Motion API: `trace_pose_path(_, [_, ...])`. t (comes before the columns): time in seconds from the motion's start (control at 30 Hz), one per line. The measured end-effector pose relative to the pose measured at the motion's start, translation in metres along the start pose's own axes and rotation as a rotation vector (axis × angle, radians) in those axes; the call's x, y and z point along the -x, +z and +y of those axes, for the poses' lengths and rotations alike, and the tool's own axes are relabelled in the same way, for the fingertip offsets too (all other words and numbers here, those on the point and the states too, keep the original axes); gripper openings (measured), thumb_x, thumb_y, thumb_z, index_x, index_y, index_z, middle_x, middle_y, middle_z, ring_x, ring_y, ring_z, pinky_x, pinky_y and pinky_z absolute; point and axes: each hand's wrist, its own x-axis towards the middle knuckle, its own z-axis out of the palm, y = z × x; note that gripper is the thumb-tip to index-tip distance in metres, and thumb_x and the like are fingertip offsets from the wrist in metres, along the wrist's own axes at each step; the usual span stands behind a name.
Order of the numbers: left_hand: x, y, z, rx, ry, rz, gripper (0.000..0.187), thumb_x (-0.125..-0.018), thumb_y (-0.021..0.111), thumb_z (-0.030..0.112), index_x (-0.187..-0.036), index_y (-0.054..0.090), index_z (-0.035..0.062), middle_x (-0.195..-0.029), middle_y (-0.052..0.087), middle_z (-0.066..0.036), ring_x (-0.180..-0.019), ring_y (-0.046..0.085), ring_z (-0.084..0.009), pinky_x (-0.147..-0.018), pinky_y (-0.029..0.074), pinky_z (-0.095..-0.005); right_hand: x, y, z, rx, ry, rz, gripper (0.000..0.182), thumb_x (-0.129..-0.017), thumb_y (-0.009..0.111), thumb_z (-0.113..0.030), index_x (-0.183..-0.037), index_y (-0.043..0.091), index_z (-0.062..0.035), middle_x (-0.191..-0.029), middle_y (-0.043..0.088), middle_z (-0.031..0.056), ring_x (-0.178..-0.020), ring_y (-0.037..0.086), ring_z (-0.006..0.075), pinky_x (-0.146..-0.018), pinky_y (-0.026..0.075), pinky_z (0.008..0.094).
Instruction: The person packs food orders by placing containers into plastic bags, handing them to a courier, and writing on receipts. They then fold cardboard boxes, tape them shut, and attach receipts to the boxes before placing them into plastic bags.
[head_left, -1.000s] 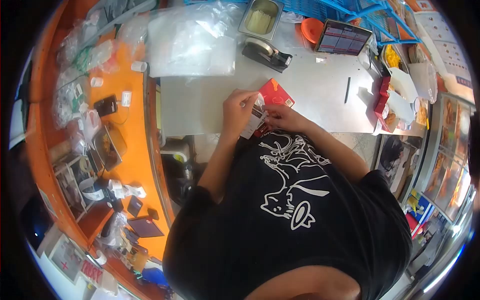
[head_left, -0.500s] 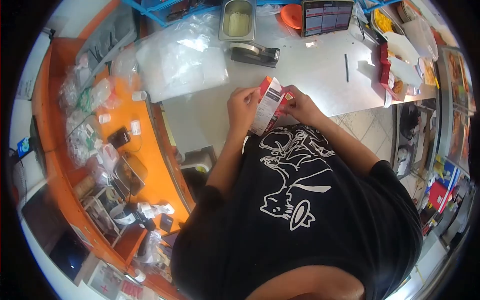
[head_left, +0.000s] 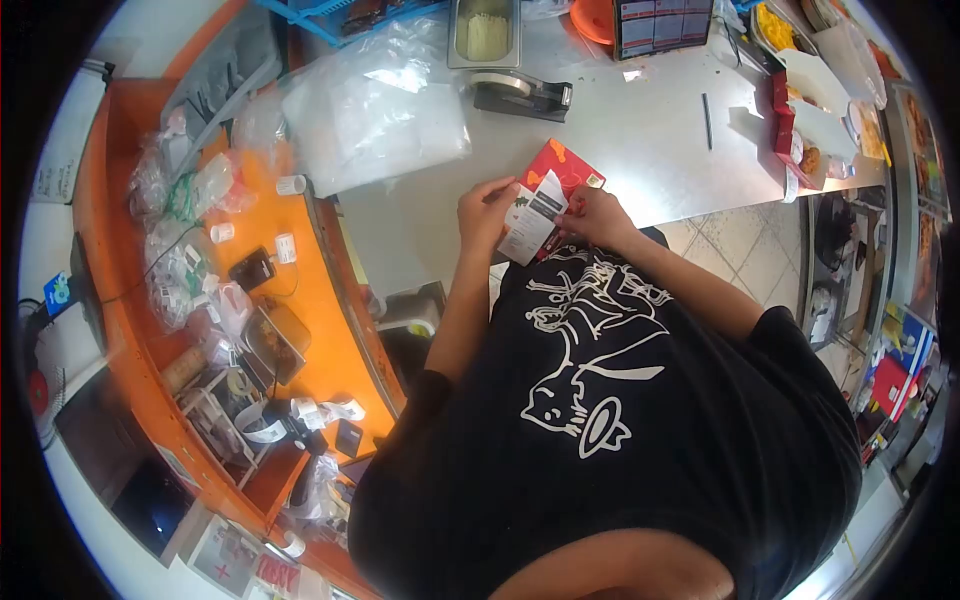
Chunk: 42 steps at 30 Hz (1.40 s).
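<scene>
A white printed paper receipt (head_left: pixel 528 228) is held in front of my black shirt, at the near edge of the steel counter. My left hand (head_left: pixel 484 215) pinches its left edge between thumb and fingers. My right hand (head_left: pixel 598 217) is closed on its right edge, with the fingers curled. Behind the receipt sits a red cardboard box (head_left: pixel 561 163) with orange print, its top face showing and its lower part covered by the paper and my hands. Whether my right fingers also touch the box is hard to see.
A black tape dispenser (head_left: pixel 523 97), a metal food container (head_left: pixel 485 38) and a tablet (head_left: pixel 662 28) stand along the back of the counter. Clear plastic bags (head_left: pixel 375 130) lie left, a dark pen (head_left: pixel 707 121) and open red boxes (head_left: pixel 785 130) right. An orange counter (head_left: pixel 318 330) holds a phone (head_left: pixel 252 270).
The receipt has turned from a steep, narrow angle to face more upward. More of the red box shows behind it. My right hand has shifted onto the paper's edge, and the view has moved slightly.
</scene>
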Motion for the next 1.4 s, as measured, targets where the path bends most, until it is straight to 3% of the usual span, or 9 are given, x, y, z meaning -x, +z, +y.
trace_pose_path(0.07, [-0.007,-0.004,-0.004,0.133,-0.122,-0.072,0.021,-0.082,0.071,0.015,-0.102,0.072,0.0054,-0.087,0.07,-0.008,-0.078,0.065,-0.0164,-0.073,0.051,-0.0285,-0.004,0.001,0.003,-0.035,0.043,-0.03,0.033,-0.076,0.079,-0.023,-0.086,0.056,-0.0014,-0.076,0.067,0.0114,-0.074,0.069,0.0189,-0.064,0.053,0.0305])
trace_pose_path(0.23, [-0.005,-0.006,0.024,-0.155,0.005,-0.083,0.018,-0.081,0.071,0.011,-0.097,0.069,0.0039,-0.084,0.069,-0.007,-0.076,0.064,-0.0149,-0.071,0.05,-0.0287,0.001,-0.004,-0.001,-0.046,0.006,-0.021,0.032,-0.078,0.077,-0.023,-0.094,0.058,-0.0028,-0.08,0.07,0.0126,-0.073,0.07,0.0187,-0.067,0.053,0.0307])
trace_pose_path(0.3, [-0.002,-0.003,0.029,-0.164,0.059,-0.052,0.019,-0.08,0.071,0.01,-0.099,0.069,0.0042,-0.083,0.069,-0.007,-0.076,0.064,-0.015,-0.07,0.05,-0.0289,0.01,-0.011,-0.017,-0.099,0.004,-0.02,0.029,-0.084,0.072,-0.015,-0.103,0.053,-0.0048,-0.073,0.07,0.0077,-0.063,0.066,0.012,-0.051,0.046,0.0268])
trace_pose_path(0.47, [0.002,-0.001,0.028,-0.223,0.191,0.039,0.02,-0.082,0.071,0.014,-0.099,0.067,0.006,-0.083,0.069,-0.008,-0.075,0.065,-0.0188,-0.068,0.05,-0.0311,0.013,-0.01,-0.021,-0.06,-0.058,0.064,0.041,-0.083,0.072,-0.017,-0.117,0.052,-0.0046,-0.075,0.071,0.0091,-0.067,0.067,0.0132,-0.058,0.049,0.0278])
trace_pose_path(0.63, [0.047,-0.002,0.068,-0.778,0.006,-0.117,0.025,-0.083,0.072,0.029,-0.086,0.067,0.0045,-0.08,0.068,-0.008,-0.078,0.064,-0.0243,-0.069,0.05,-0.0375,0.001,0.0,0.003,-0.009,-0.195,0.199,0.05,-0.083,0.073,-0.02,-0.123,0.05,0.0005,-0.077,0.07,0.0096,-0.063,0.066,0.0146,-0.055,0.049,0.027])
trace_pose_path(0.77, [0.048,0.008,0.045,-0.809,0.223,-0.018,0.025,-0.08,0.074,0.029,-0.08,0.065,0.0053,-0.079,0.067,-0.009,-0.081,0.064,-0.0272,-0.071,0.049,-0.0399,0.002,-0.006,-0.008,-0.297,0.125,-0.089,0.038,-0.086,0.07,-0.019,-0.113,0.057,0.0045,-0.076,0.07,0.0065,-0.051,0.058,0.0105,-0.042,0.041,0.0225])
trace_pose_path(1.0, [0.026,-0.004,0.053,-0.224,-0.141,-0.133,0.021,-0.081,0.072,0.016,-0.091,0.062,0.0018,-0.082,0.07,-0.015,-0.076,0.068,-0.0238,-0.069,0.051,-0.0326,0.005,-0.019,-0.025,-0.398,0.006,-0.105,0.019,-0.087,0.066,-0.018,-0.089,0.067,0.0015,-0.075,0.071,0.0037,-0.053,0.056,0.0054,-0.045,0.041,0.0214])
trace_pose_path(1.23, [0.025,-0.005,0.048,-0.071,-0.091,-0.13,0.03,-0.084,0.069,0.008,-0.109,0.054,0.0014,-0.084,0.07,-0.013,-0.077,0.067,-0.0173,-0.067,0.051,-0.0298,-0.003,-0.014,-0.031,-0.368,-0.203,0.031,0.019,-0.087,0.065,-0.017,-0.088,0.067,0.0023,-0.075,0.071,0.0059,-0.062,0.063,0.0094,-0.058,0.05,0.0247])
trace_pose_path(1.4, [0.013,-0.013,0.029,0.155,-0.085,-0.192,0.032,-0.087,0.065,0.008,-0.114,0.052,-0.0017,-0.089,0.068,-0.012,-0.074,0.064,-0.0162,-0.066,0.05,-0.0277,-0.025,-0.007,-0.048,-0.412,-0.178,0.01,0.02,-0.087,0.065,-0.016,-0.088,0.067,0.0037,-0.074,0.07,0.0068,-0.057,0.06,0.0098,-0.052,0.048,0.0243])
